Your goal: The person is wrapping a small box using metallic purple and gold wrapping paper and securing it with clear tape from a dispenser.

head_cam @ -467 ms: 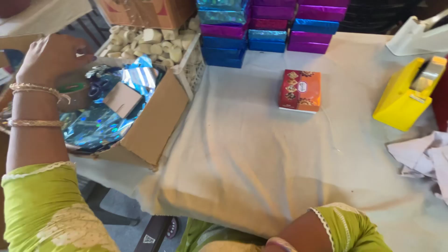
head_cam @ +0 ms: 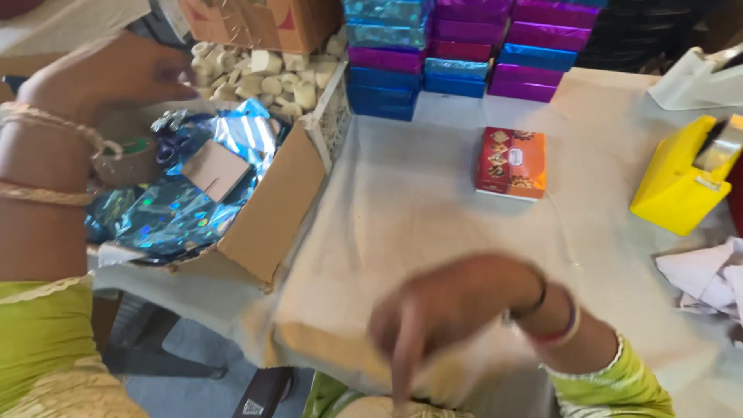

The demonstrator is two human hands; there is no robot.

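Note:
My left hand [head_cam: 108,73] is raised at the upper left, over an open cardboard box [head_cam: 267,209] filled with shiny blue foil sheets [head_cam: 178,213]. I see it from the back with the fingers bent forward, so what they hold is hidden. Bangles circle that wrist. My right hand [head_cam: 441,310] is blurred at the cloth-covered table's [head_cam: 402,201] near edge, with fingers hanging down and nothing visible in them. A small red and orange box [head_cam: 511,162] lies alone on the cloth, well beyond my right hand.
Wrapped blue, purple and pink boxes [head_cam: 464,46] are stacked at the back. A tray of pale small pieces [head_cam: 263,73] stands behind the cardboard box. A yellow tape dispenser [head_cam: 681,182] and crumpled white paper [head_cam: 704,275] sit at the right. A brown tape roll [head_cam: 128,159] lies in the box.
My right hand has risen from the bottom edge into view above the table's near edge. My left hand stays raised over the cardboard box.

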